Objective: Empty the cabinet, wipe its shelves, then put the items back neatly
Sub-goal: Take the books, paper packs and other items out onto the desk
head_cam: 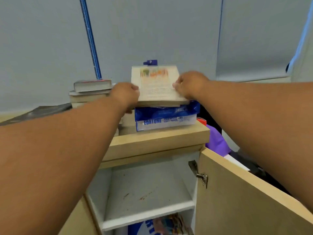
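gripping a cream book [157, 85] by both sides, left hand [124, 94] and right hand [189, 84] rest it on the paper reams [166, 117] atop the cabinet [159, 141]; emptying looks underway, so the lower shelf [160, 224] needs clearing next.

"FORTUNE… COPY PAPER" — paper ream [165, 122]

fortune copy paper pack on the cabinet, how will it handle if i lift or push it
Probably heavy for its size: the Fortune copy paper pack looks like a full ream. Its glossy wrapper may be slippery. Lying flat, it should slide rather than tip, carrying the blue pack and book stacked above.
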The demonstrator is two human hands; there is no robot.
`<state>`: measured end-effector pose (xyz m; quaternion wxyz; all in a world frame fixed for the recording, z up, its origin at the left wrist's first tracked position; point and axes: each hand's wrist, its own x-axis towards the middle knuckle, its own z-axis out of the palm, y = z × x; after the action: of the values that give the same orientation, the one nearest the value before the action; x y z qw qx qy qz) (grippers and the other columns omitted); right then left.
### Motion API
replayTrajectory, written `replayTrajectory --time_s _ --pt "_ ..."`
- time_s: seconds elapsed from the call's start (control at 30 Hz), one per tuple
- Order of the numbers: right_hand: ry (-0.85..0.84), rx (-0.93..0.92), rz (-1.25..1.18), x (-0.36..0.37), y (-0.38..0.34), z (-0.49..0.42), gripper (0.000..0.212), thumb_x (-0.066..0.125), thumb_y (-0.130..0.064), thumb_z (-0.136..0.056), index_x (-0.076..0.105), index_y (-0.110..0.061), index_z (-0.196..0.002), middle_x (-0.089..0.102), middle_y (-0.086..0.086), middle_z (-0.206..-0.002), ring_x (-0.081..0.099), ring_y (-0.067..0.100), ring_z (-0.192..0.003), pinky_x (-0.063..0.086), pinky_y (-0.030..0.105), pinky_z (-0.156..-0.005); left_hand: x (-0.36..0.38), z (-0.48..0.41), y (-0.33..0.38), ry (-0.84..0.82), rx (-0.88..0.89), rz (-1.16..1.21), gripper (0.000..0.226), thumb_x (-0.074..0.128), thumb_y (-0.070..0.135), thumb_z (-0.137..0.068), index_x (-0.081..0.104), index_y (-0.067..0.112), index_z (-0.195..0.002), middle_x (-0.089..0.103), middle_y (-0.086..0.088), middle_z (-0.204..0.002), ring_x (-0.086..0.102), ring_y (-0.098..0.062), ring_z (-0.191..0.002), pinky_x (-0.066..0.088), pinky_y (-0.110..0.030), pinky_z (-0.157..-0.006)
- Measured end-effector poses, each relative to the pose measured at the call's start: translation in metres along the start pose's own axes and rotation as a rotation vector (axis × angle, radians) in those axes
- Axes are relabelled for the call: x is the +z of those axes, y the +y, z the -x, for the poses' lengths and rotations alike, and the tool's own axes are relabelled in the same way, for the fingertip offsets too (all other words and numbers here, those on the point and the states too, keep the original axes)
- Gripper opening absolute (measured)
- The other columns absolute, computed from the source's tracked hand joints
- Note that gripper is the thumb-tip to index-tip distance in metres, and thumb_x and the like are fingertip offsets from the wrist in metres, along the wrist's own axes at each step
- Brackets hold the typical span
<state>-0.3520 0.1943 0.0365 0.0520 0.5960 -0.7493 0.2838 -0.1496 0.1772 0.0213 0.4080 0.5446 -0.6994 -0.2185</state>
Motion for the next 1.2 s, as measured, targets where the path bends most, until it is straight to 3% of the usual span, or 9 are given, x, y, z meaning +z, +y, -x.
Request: replayTrajectory --time_s 0.1,0.27,0.4,0.53,0.6,0.67,0.8,1.0,1.2 --pt "-0.045 -0.012 0.031 0.022 0.005 -0.003 0.044 0.033 -0.044 -0.106 0.061 -0.011 -0.111 0.063 0.012 -0.110 0.057 0.025 -0.093 0.040 0.035 -0.076 0.012 0.001 -0.018 -0.018 -0.023 -0.031 0.037 0.038 0.036 -0.108 0.056 0.018 -0.134 0.058 -0.011 -0.126 0.060 -0.034 -0.107 0.058 -0.052 -0.088" --pt "0.043 0.010 -0.232 0.025 0.012 0.039 0.054 0.024 -0.057 -0.104 0.054 -0.019 -0.128 0.059 0.007 -0.113 0.052 0.022 -0.095 0.038 0.036 -0.075 0.015 0.025 -0.029 0.016 0.018 0.105 0.050 0.040 0.055 -0.102 0.041 0.030 -0.145 0.055 -0.001 -0.131 0.058 -0.027 -0.112 0.054 -0.051 -0.094" --pt "0.185 -0.013 -0.439 0.062 0.025 0.104 0.045 0.045 -0.050 -0.102 0.043 -0.032 -0.143 0.055 -0.007 -0.121 0.053 0.013 -0.108 0.045 0.030 -0.078 0.032 0.074 -0.056 0.127 0.051 0.154 0.064 0.067 0.028 -0.095 0.033 0.035 -0.149 0.058 0.001 -0.126 0.058 -0.019 -0.110 0.051 -0.038 -0.098" --pt "0.156 -0.091 -0.327 0.116 0.042 0.164 0.030 0.056 -0.036 -0.099 0.068 -0.021 -0.123 0.062 -0.001 -0.132 0.052 0.020 -0.125 0.038 0.032 -0.105 0.051 0.130 -0.103 0.130 0.051 0.067 0.046 0.055 0.012 -0.100 0.049 0.036 -0.139 0.059 0.011 -0.087 0.055 -0.003 -0.079 0.043 -0.019 -0.067" --pt "0.136 -0.105 -0.253 0.145 0.050 0.194 0.023 0.061 -0.034 -0.096 0.070 -0.020 -0.113 0.065 0.000 -0.122 0.055 0.024 -0.117 0.043 0.036 -0.101 0.060 0.155 -0.132 0.060 -0.012 0.011 0.027 0.060 0.020 -0.099 0.061 0.034 -0.123 0.060 0.010 -0.074 0.057 -0.003 -0.074 0.041 -0.021 -0.063" --pt "0.060 -0.076 -0.207 0.172 0.057 0.220 0.017 0.061 -0.030 -0.096 0.068 -0.022 -0.110 0.067 0.000 -0.107 0.059 0.025 -0.105 0.048 0.036 -0.088 0.070 0.177 -0.164 -0.007 -0.089 -0.103 0.006 0.062 0.031 -0.098 0.066 0.033 -0.094 0.064 0.009 -0.073 0.059 -0.008 -0.072 0.041 -0.023 -0.064" --pt "-0.187 0.010 -0.200 0.229 0.072 0.268 0.022 0.053 -0.019 -0.100 0.066 -0.026 -0.117 0.065 0.000 -0.116 0.063 0.024 -0.102 0.051 0.034 -0.085 0.100 0.217 -0.243 -0.193 -0.281 -0.189 0.032 0.056 0.036 -0.100 0.068 0.015 -0.078 0.070 -0.001 -0.078 0.064 -0.027 -0.079 0.053 -0.032 -0.072" --pt "-0.511 0.033 -0.116 0.325 0.104 0.315 0.027 0.056 -0.027 -0.099 0.063 -0.026 -0.124 0.064 -0.001 -0.125 0.061 0.021 -0.107 0.052 0.034 -0.091 0.152 0.256 -0.354 -0.438 -0.492 -0.196 0.030 0.058 0.033 -0.101 0.067 0.020 -0.126 0.071 -0.001 -0.114 0.065 -0.022 -0.105 0.048 -0.025 -0.087" --pt "-0.764 0.093 -0.016 0.417 0.137 0.337 0.024 0.054 -0.034 -0.099 0.065 -0.026 -0.118 0.064 -0.001 -0.121 0.062 0.023 -0.106 0.051 0.033 -0.090 0.216 0.275 -0.442 -0.626 -0.662 -0.181 0.039 0.061 0.033 -0.098 0.061 0.016 -0.134 0.068 -0.002 -0.094 0.066 -0.020 -0.089 0.050 -0.027 -0.088"
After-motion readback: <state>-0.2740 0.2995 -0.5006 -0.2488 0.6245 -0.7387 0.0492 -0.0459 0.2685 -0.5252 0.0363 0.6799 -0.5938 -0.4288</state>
